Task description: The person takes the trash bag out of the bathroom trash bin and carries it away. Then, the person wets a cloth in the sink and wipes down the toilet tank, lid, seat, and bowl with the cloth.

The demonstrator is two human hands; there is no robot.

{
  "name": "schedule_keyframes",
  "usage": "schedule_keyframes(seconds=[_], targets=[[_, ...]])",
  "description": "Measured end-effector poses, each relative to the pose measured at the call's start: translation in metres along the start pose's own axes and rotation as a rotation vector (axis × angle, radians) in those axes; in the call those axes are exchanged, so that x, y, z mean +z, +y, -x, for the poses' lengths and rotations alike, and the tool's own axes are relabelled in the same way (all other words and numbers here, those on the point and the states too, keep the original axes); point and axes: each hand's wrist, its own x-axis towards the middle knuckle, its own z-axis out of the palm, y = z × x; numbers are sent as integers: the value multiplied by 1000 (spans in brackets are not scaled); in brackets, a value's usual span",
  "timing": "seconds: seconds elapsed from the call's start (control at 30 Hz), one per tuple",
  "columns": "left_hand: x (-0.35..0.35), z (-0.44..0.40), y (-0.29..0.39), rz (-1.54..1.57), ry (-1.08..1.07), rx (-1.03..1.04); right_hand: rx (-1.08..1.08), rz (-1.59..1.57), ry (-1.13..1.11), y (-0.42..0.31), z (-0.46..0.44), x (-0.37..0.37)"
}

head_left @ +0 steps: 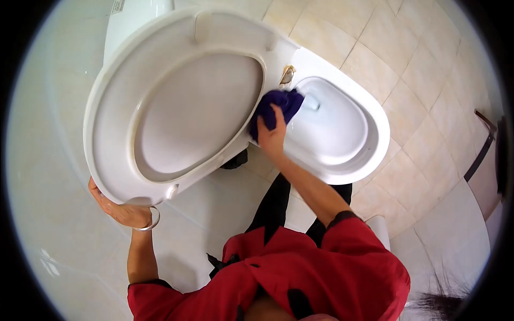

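My left hand (120, 211) grips the lower outer edge of the raised white toilet seat (112, 128), its fingers partly hidden by the rim. Through the seat's oval opening shows the toilet lid (198, 117) behind it. A bunched dark purple cloth (289, 101) is in my right hand (273, 136), pressed near the hinge side, between the raised seat and the bowl. To the right of the cloth lies the white toilet bowl (379, 128). Beside the cloth, a brownish stained hinge spot (287, 75) shows on the bowl's rear deck.
A white cistern (131, 27) stands at the upper left behind the seat. Beige floor tiles (412, 91) spread to the right, with glossy tiled wall (48, 160) on the left. A dark object with a strap (482, 155) is at the far right.
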Motion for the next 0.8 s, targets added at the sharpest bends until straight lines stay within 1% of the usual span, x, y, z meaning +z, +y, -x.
schedule_keyframes(seconds=[0.07,0.1,0.17,0.23,0.27,0.3,0.33,0.37,0.43,0.47,0.5,0.53,0.57,0.6,0.63,0.67,0.7,0.73,0.77,0.8], targets=[[2,1,0,24,1,-9,167,-97,-60,-17,3,-1],[3,2,-1,48,-3,-18,58,-49,-53,-11,-11,-1],[4,4,-3,-12,22,-25,-60,-2,20,-1,-59,0],[2,9,-6,-66,23,-35,-12,2,33,-10,-102,-1],[1,9,-8,-61,21,-21,41,-60,23,-9,-102,-1],[2,7,-9,-55,38,-7,30,-64,24,-8,-93,0],[3,6,-9,-54,52,-8,-44,-16,27,-3,-71,2],[1,6,-7,-7,22,-31,-114,33,32,-3,-48,1],[-1,2,-3,43,-9,-55,140,-137,-77,-18,-21,0],[0,0,0,26,-9,-45,121,-130,-62,-24,-27,-2],[0,-1,2,6,-13,-35,-48,-57,-25,-28,-43,-2],[0,0,1,5,-16,-32,-148,-49,-2,-28,-67,-2],[-1,2,0,-78,12,-63,-243,-35,23,-30,-93,0],[1,7,-3,-157,29,-97,-181,-62,42,-39,-113,1],[2,9,-4,-147,7,-96,-120,-88,62,-42,-125,3],[2,9,-6,-163,28,-16,4,-189,113,-26,-125,9],[3,9,-9,-179,61,64,2,-183,120,-10,-113,12],[-1,11,-14,-196,23,21,67,-127,143,8,-97,14],[1,12,-16,-188,24,25,133,-72,169,25,-79,16],[4,12,-17,-198,57,74,148,-49,201,40,-51,22]])
